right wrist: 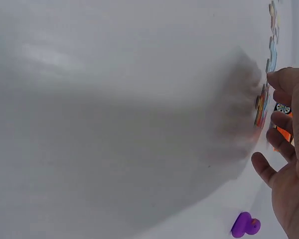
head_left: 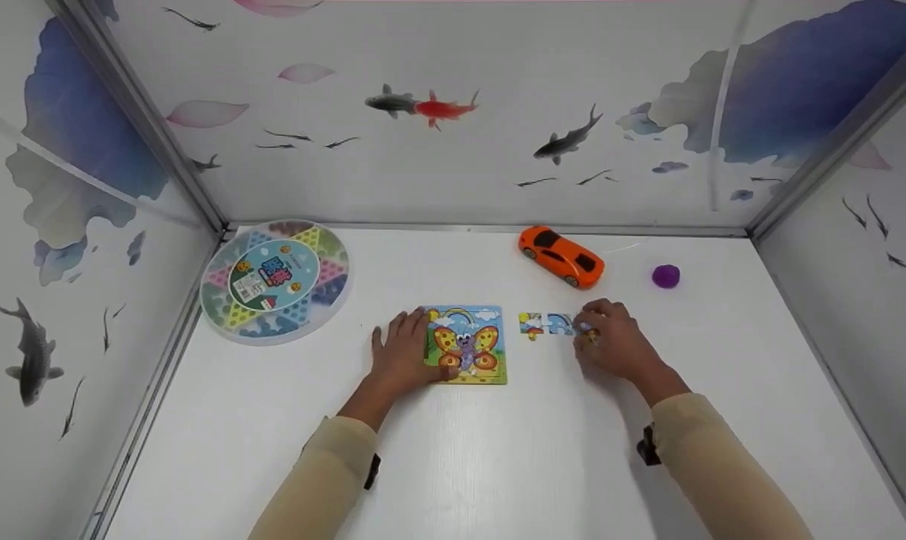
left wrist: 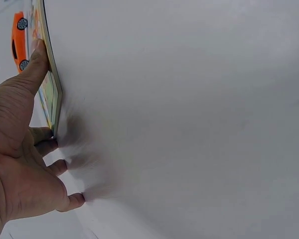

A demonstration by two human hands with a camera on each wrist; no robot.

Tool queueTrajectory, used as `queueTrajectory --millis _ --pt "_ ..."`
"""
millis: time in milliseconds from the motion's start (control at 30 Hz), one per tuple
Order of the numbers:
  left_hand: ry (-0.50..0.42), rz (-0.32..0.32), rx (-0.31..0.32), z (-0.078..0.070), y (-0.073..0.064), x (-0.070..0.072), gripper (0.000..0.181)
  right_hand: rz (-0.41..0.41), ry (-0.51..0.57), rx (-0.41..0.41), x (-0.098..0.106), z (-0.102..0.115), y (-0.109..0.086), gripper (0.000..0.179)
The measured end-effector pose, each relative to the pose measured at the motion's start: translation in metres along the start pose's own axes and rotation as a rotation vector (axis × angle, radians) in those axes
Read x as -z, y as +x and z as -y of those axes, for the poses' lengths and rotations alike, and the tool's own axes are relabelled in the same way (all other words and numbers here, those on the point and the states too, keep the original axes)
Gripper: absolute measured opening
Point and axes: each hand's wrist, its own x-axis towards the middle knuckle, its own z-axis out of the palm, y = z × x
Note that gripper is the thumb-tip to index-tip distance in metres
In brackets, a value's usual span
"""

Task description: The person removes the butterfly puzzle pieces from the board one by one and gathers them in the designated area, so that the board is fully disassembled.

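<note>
A square butterfly jigsaw puzzle [head_left: 466, 341] lies flat on the white table. My left hand [head_left: 402, 356] rests at its left side, thumb across the lower part and fingers fairly straight along the edge; the left wrist view shows the other fingertips on the table. To the right of the puzzle are a loose puzzle piece with a sun [head_left: 530, 323] and one with a rainbow [head_left: 559, 324], side by side. My right hand [head_left: 614, 341] pinches another puzzle piece [head_left: 591, 336] beside them, partly hidden under the fingers. Its thumb touches the pieces in the right wrist view.
An orange toy car [head_left: 562, 257] stands behind the loose pieces. Farther right sits a small purple rounded toy [head_left: 666, 276]. A round Chinese checkers box [head_left: 273, 330] lies at the back left. Printed walls [head_left: 453, 180] enclose the table on the back and both sides.
</note>
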Motion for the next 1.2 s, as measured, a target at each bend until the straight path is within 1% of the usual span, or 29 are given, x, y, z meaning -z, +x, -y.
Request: queueTrajectory --millis 100,233,400,500,633,733,833,933,1033,1200 --pt "-0.018 -0.008 -0.02 0.0 0.0 0.0 0.118 -0.027 -0.007 0.039 -0.007 0.019 0.003 0.039" --pt "-0.025 -0.014 -0.039 0.001 0.001 0.0 0.118 -0.039 -0.026 0.097 -0.02 0.05 0.009 0.042" --pt "-0.032 -0.004 -0.037 0.001 0.001 0.0 0.118 -0.008 -0.051 0.172 -0.041 0.089 0.016 0.044" --pt "-0.007 0.001 -0.034 0.001 0.002 0.0 0.118 0.021 -0.057 0.221 -0.054 0.109 0.021 0.043" --pt "0.025 -0.001 -0.033 0.001 0.002 0.001 0.119 0.026 -0.038 0.289 -0.068 0.132 0.024 0.04" --pt "0.034 -0.007 -0.037 0.001 0.003 0.0 0.119 0.025 -0.034 0.341 -0.077 0.145 0.025 0.037" --pt "0.037 -0.009 -0.043 0.001 0.003 0.0 0.119 0.036 -0.052 0.37 -0.086 0.155 0.026 0.031" --pt "0.047 -0.01 -0.047 0.002 0.003 -0.001 0.12 0.033 -0.083 0.373 -0.091 0.163 0.028 0.028" --pt "0.059 -0.012 -0.037 0.002 0.003 0.0 0.121 0.018 -0.125 0.365 -0.094 0.171 0.031 0.027" --pt "0.064 -0.012 -0.033 0.001 0.0 0.001 0.117 -0.002 -0.209 0.359 -0.098 0.184 0.036 0.033"
